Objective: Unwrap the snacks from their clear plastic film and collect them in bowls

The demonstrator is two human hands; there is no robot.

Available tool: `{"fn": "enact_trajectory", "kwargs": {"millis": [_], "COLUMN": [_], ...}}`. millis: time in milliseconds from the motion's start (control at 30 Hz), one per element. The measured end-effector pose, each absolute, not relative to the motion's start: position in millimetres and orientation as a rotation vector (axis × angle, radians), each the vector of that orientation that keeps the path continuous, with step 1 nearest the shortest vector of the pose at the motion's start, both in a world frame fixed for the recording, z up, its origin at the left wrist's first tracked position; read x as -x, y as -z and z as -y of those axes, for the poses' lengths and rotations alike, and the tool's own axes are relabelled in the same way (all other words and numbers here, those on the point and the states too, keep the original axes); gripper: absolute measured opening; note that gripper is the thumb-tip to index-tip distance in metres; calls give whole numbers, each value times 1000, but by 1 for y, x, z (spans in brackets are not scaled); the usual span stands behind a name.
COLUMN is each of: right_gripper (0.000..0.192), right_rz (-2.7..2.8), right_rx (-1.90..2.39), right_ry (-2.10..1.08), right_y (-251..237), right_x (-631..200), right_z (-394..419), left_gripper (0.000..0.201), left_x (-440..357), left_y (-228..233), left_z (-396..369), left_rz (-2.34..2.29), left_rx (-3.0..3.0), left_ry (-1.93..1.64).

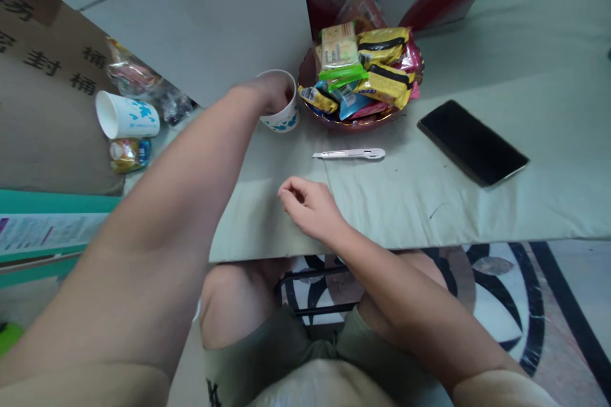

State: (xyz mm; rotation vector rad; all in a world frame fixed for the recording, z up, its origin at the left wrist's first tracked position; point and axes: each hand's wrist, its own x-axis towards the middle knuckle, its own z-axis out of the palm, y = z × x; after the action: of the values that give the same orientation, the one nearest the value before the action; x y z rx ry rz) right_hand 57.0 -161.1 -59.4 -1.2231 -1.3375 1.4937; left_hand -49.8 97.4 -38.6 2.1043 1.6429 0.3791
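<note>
**Fingers in the cup, other hand loosely curled**

Reaching across the table, the left hand (273, 90) has its fingers dipped inside the upright cup (282, 116), so whether they pinch anything in there cannot be told; the cup's wall hides the fingertips. That cup stands just beside the snack bowl (334, 121), touching or nearly touching its rim, within easy reach of the packets piled in it.

Right hand (308, 206) rests near the table's front edge with its fingers half curled and nothing visibly in them. A small white cutter (350, 154) lies flat between this hand and the bowl, apart from both. Well to the right lies 1 dark phone (472, 142), face up. A 2nd cup (125, 116) lies on its side at the far left, beside loose wrappers.
</note>
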Motion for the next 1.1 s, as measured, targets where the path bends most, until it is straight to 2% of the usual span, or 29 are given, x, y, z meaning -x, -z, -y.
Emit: {"fn": "enact_trajectory", "kwargs": {"millis": [100,167,333,400,567,667,867,900,1033,1100], "right_gripper": [15,14,16,17,19,19,20,20,15,17], "right_rz": [1380,1389,1378,1387,1433,1465,1511,1517,1417,1319], "right_rx": [1231,1236,1220,1202,1169,1178,1226,1237,1328,1441], "right_ry": [-1459,-1440,-1432,-1437,-1448,-1427,-1339,-1306,-981,-703], "right_y": [59,59,58,58,62,67,72,72,66,64], "right_x": [-57,-56,-46,-37,-13,0,13,11,-16,-42], "right_z": [161,159,154,155,159,158,154,153,145,138], "left_gripper": [26,18,11,12,15,13,4,7,40,34], "left_x": [41,38,41,51,97,128,160,159,142,132], "left_y": [35,28,8,5,28,47,55,55,60,63], "left_z": [-86,-82,-80,-71,-17,14,36,38,40,39], "left_rz": [-1727,-1737,-1561,-1600,-1633,-1657,-1614,-1584,-1450,-1427], "left_rx": [-2284,-2280,-2189,-2203,-2110,-1928,-1905,-1934,-1997,-2004], "left_ry": [268,376,510,330,-849,-1156,-1214,-1170,-926,-861]}}
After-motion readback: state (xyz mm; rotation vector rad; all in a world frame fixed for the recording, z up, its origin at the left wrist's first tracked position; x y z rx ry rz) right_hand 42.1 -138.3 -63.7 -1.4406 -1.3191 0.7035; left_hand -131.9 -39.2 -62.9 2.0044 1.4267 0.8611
